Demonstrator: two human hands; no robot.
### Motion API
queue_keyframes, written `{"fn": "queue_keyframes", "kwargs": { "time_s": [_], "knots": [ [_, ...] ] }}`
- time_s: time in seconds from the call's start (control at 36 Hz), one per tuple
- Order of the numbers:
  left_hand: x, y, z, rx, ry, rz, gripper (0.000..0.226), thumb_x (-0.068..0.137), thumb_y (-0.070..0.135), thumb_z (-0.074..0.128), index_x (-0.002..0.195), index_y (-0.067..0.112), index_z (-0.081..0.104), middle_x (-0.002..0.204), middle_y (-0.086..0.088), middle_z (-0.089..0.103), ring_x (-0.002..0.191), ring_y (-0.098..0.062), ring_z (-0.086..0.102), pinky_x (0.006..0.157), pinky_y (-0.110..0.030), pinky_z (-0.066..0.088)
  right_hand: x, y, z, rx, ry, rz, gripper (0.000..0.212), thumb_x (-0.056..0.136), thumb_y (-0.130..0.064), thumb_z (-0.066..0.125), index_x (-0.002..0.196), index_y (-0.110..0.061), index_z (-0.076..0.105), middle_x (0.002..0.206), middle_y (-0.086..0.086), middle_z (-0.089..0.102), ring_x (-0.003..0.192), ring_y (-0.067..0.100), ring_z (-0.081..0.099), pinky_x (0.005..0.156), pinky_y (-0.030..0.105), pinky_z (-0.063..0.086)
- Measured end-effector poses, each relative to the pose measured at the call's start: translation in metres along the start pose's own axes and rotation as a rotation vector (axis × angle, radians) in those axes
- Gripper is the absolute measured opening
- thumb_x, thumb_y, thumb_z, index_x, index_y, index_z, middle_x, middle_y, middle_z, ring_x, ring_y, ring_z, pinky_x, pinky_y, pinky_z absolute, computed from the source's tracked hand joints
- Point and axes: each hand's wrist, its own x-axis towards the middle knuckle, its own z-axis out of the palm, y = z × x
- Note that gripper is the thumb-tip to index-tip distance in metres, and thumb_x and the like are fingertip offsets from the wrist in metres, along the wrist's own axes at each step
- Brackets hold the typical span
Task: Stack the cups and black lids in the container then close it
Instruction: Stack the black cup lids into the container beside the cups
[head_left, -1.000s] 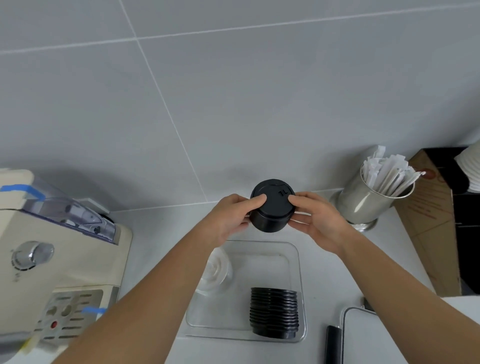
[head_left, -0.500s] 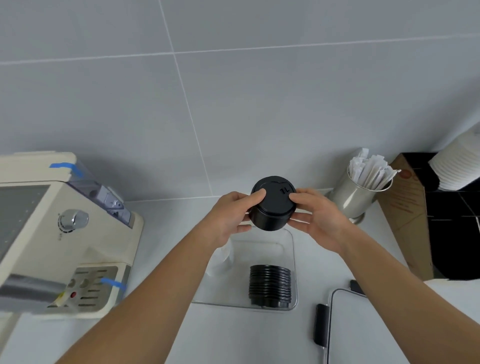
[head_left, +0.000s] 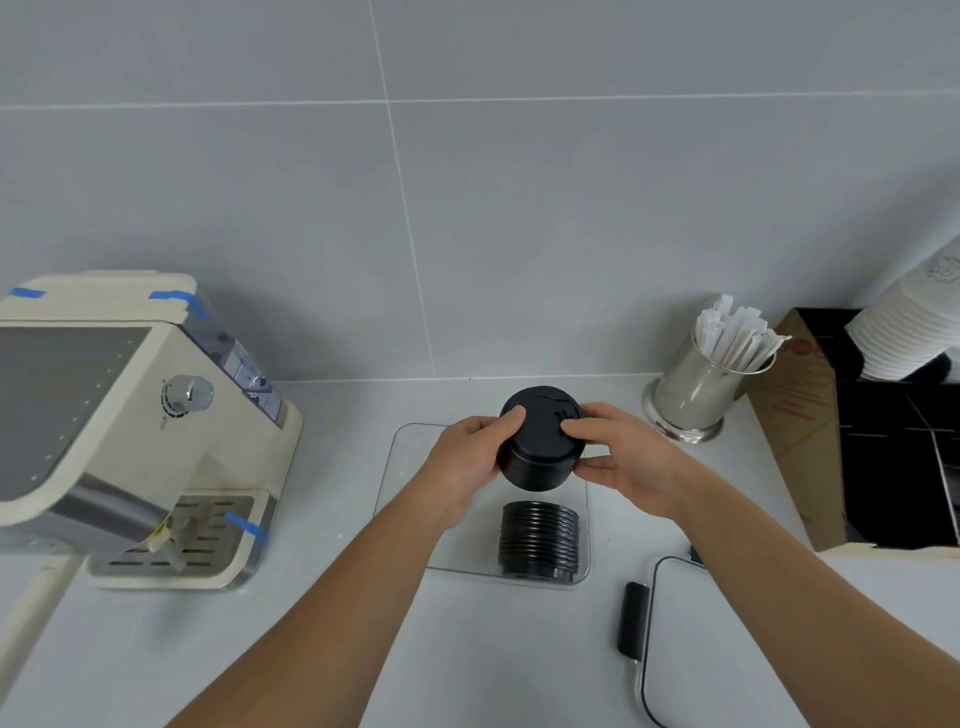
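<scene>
A short stack of black lids (head_left: 540, 441) is held in the air between both hands, above the clear plastic container (head_left: 410, 441). My left hand (head_left: 467, 462) grips its left side and my right hand (head_left: 623, 457) its right side, thumbs on the top lid. Inside the container, at its near right corner, a second stack of black lids (head_left: 539, 540) lies on its side. The container's clear lid with a black clip (head_left: 635, 618) lies on the counter to the right. My left forearm hides the container's left part.
A cream coffee machine (head_left: 130, 431) stands at the left. A steel cup of paper-wrapped sticks (head_left: 701, 395) is at the back right. Beyond it are a brown cardboard piece (head_left: 795, 441), a black organiser (head_left: 898, 457) and stacked white cups (head_left: 904, 332).
The view tilted down, showing more counter. Both hands with the lid stack have come lower, closer to the container; the grip is unchanged.
</scene>
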Motion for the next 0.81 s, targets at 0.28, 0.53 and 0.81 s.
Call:
{"fn": "queue_keyframes", "kwargs": {
  "time_s": [0.28, 0.53, 0.81],
  "knots": [
    [-0.006, -0.016, 0.002, -0.059, -0.064, -0.067, 0.031, 0.087, 0.042, 0.069, 0.114, 0.027, 0.067, 0.109, 0.010, 0.073, 0.105, -0.007, 0.064, 0.096, -0.030, 0.045, 0.000, 0.011, 0.005, -0.039, 0.032, 0.018, 0.031, 0.085, -0.019, 0.067, 0.115, -0.018, 0.061, 0.116, 0.004, 0.065, 0.104, 0.024, 0.063, 0.082, 0.029, 0.050],
    [0.004, -0.024, 0.003, -0.095, -0.075, -0.071, 0.031, 0.089, 0.036, 0.068, 0.117, 0.022, 0.067, 0.116, 0.003, 0.071, 0.113, -0.013, 0.062, 0.102, -0.032, 0.045, 0.003, 0.013, 0.003, -0.059, 0.047, 0.051, 0.030, 0.084, -0.018, 0.068, 0.113, -0.023, 0.061, 0.111, 0.003, 0.067, 0.097, 0.022, 0.066, 0.070, 0.024, 0.050],
    [0.011, -0.027, 0.005, -0.186, -0.031, -0.048, 0.028, 0.090, 0.025, 0.068, 0.114, 0.011, 0.068, 0.110, -0.003, 0.075, 0.108, -0.015, 0.066, 0.088, -0.025, 0.054, 0.005, 0.014, 0.002, -0.209, 0.065, 0.049, 0.039, 0.085, -0.030, 0.068, 0.123, -0.030, 0.058, 0.119, -0.002, 0.060, 0.111, 0.025, 0.055, 0.091, 0.033, 0.047]
  ]
}}
